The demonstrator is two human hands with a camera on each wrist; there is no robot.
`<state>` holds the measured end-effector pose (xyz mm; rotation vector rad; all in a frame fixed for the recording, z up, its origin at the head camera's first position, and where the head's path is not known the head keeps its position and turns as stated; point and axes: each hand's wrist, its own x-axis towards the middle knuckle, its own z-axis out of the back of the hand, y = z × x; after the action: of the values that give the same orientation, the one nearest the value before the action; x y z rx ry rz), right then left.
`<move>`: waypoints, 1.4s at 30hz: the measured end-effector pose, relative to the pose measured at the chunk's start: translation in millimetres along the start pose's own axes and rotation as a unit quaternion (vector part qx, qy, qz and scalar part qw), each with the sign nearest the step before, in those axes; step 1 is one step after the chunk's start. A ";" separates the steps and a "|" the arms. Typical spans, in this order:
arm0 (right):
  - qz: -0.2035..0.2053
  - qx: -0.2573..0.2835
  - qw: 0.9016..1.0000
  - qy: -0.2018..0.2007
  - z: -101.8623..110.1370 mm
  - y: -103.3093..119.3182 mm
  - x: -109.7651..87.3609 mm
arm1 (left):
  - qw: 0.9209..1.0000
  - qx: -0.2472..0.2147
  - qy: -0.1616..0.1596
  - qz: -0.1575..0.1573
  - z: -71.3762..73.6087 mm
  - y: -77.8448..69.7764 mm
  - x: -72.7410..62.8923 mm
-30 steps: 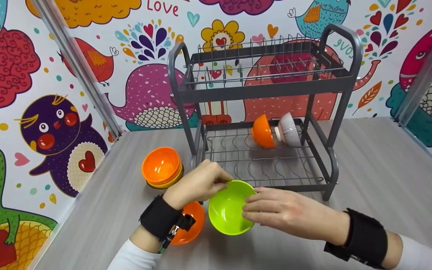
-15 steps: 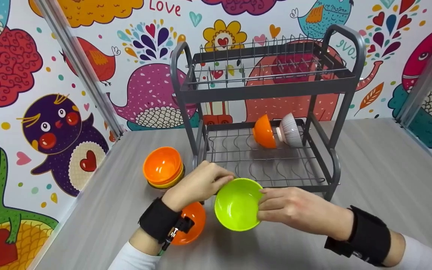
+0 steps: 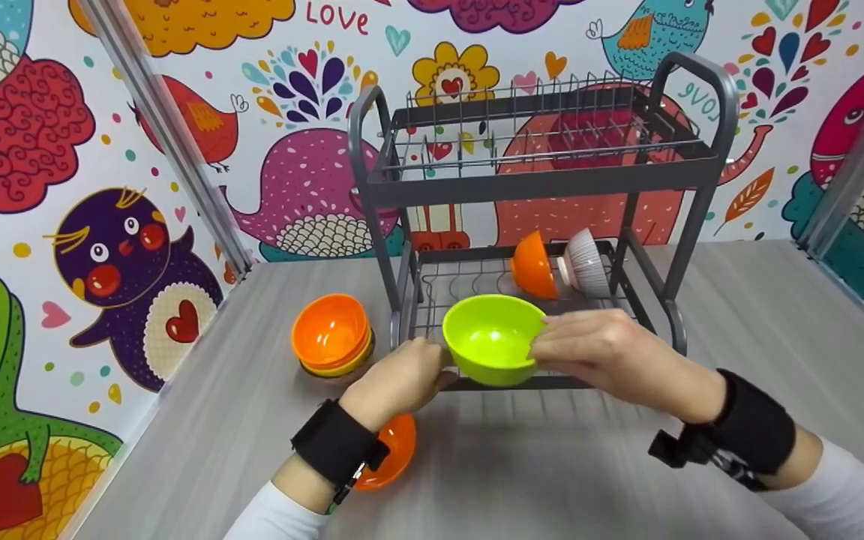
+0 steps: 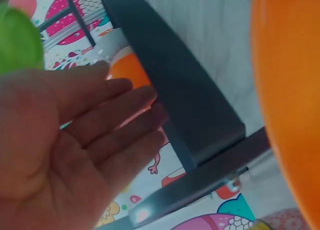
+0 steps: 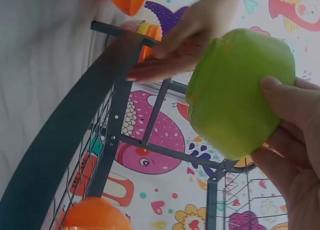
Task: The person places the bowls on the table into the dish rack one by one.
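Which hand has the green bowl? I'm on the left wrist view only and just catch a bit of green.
Observer: The right hand; in the head view it grips the green bowl by the rim.
Operator: Which way does the mouth face?
Observer: Mostly up; the head view looks down into it.
Operator: Anything standing left of the rack?
Observer: Yes, a stack of bowls on the table, the top one orange.

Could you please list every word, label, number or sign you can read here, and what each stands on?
"LOVE": red lettering on the patterned wall.
"LOVE", mirrored: teal lettering on the same wall, seen through the dark rack.
A red mark above the first is cut off, too little to read.
I can read nothing on the green bowl.
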<state>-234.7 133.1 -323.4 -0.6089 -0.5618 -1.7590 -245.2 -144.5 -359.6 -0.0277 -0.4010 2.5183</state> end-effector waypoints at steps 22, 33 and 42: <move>-0.432 0.286 0.853 -0.058 -48.3 -74.4 56.1 | 0.997 0.070 0.003 -0.022 -11.4 6.6 5.7; -0.548 0.375 0.736 -0.135 -69.5 -93.9 66.1 | 0.998 0.058 -0.005 -0.035 -8.2 7.8 7.5; -0.588 0.358 0.707 -0.164 -80.5 -105.2 59.7 | 0.999 0.039 -0.001 -0.022 -6.2 4.9 10.3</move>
<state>-359.6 64.4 -351.6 0.1147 -2.1206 -2.2816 -255.8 -140.9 -366.2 0.0143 -0.3012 2.4884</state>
